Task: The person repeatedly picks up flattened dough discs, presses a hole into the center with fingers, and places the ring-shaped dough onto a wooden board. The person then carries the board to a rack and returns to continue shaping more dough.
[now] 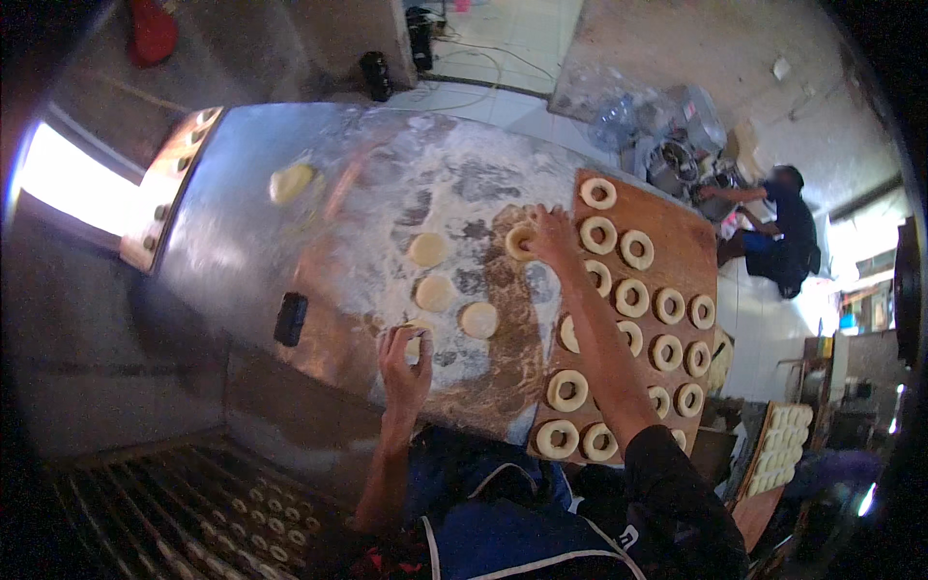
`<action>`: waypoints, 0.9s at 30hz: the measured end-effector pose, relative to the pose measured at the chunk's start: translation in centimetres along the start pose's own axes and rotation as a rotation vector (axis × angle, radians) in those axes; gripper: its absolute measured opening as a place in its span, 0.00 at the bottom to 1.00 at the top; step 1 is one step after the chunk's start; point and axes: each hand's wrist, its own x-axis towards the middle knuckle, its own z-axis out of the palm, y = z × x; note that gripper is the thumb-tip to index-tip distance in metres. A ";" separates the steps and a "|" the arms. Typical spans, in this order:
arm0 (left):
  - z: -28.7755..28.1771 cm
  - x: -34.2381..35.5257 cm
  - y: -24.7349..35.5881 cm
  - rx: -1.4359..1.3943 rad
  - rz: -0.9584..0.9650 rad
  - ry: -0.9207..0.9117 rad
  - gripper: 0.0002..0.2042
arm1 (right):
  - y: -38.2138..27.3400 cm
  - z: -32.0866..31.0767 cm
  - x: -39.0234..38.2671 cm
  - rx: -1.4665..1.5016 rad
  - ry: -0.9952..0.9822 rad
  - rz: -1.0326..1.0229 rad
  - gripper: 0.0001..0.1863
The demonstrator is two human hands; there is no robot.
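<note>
My left hand [404, 369] is closed around a pale dough round [416, 330] near the front edge of the floured metal table; the fingers hide part of it. Farther off to the right, my right hand [551, 232] has its fingers closed at the side of a dough ring [520, 243] lying on the table. Between the hands lie three flat dough rounds: one far [425, 249], one in the middle [436, 293] and one at the right [478, 320]. Beside my right forearm, a wooden board [643, 215] carries rows of dough rings [631, 297], some hidden by the arm.
A dough lump [291, 183] and a black block-shaped object [291, 319] rest on the table's left part. Lower left, more rings sit on a dark slatted rack [145, 498]. Another person [788, 232] crouches by metal vessels at the right. A second loaded board [773, 454] stands lower right.
</note>
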 end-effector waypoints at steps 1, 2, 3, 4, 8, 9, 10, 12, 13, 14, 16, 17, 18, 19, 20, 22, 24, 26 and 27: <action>-0.5 0.0 -0.1 -0.035 0.003 -0.012 0.05 | -0.2 0.1 0.0 -0.201 0.031 0.008 0.27; -0.6 0.0 -0.2 -0.075 0.011 -0.038 0.05 | -0.4 0.0 -0.2 -0.236 0.063 -0.014 0.22; -0.4 0.1 -0.1 -0.126 0.014 -0.048 0.05 | -0.7 -0.3 -0.7 -0.082 0.038 -0.044 0.20; 0.0 0.2 0.0 -0.203 -0.008 -0.089 0.06 | -1.2 -0.7 -1.4 0.060 0.024 -0.074 0.19; 3.3 1.5 0.6 -0.409 -0.095 -0.070 0.10 | -6.2 -1.7 -6.6 0.547 0.080 0.054 0.13; 3.8 1.9 0.6 -0.417 -0.158 -0.085 0.11 | -7.9 -1.8 -8.6 0.838 0.107 0.068 0.13; 4.0 2.2 0.5 -0.557 -0.190 -0.096 0.12 | -9.7 -1.7 -10.7 1.109 0.090 0.117 0.13; 3.7 2.6 0.3 -0.829 -0.304 -0.208 0.14 | -12.9 -1.6 -13.8 1.204 0.093 0.143 0.14; 3.1 2.7 0.2 -0.766 -0.323 -0.229 0.15 | -14.2 -1.7 -14.8 1.263 0.096 0.140 0.15; 2.3 2.6 0.0 -0.719 -0.310 -0.251 0.15 | -15.2 -1.7 -15.5 1.167 0.118 0.102 0.16; 0.6 2.0 0.0 -0.585 -0.274 -0.214 0.13 | -16.9 -1.7 -16.5 0.992 0.173 -0.017 0.17; -0.1 1.9 -0.1 -0.627 -0.266 -0.236 0.13 | -17.6 -1.8 -16.7 1.021 0.139 0.058 0.18; -0.7 1.8 -0.2 -0.651 -0.261 -0.264 0.12 | -18.1 -1.8 -16.8 1.062 0.121 0.078 0.18; -1.1 1.7 -0.4 -0.688 -0.240 -0.266 0.11 | -18.7 -1.9 -16.8 1.098 0.065 0.145 0.18; -1.3 1.5 -0.5 -0.632 -0.227 -0.283 0.11 | -19.1 -2.0 -17.1 1.042 0.107 0.117 0.22; -1.5 1.4 -1.0 -0.536 -0.178 -0.235 0.12 | -20.1 -2.4 -17.6 1.185 0.077 0.128 0.25; -1.3 1.4 -1.8 -0.840 -0.319 -0.228 0.15 | -20.8 -2.8 -18.3 1.275 0.006 0.104 0.28; -1.3 1.2 -2.8 -1.141 -0.490 -0.277 0.18 | -20.9 -3.1 -18.8 1.320 -0.082 -0.010 0.30; -1.4 1.1 -3.2 -1.296 -0.587 -0.341 0.20 | -20.8 -3.0 -18.8 1.365 -0.118 0.026 0.26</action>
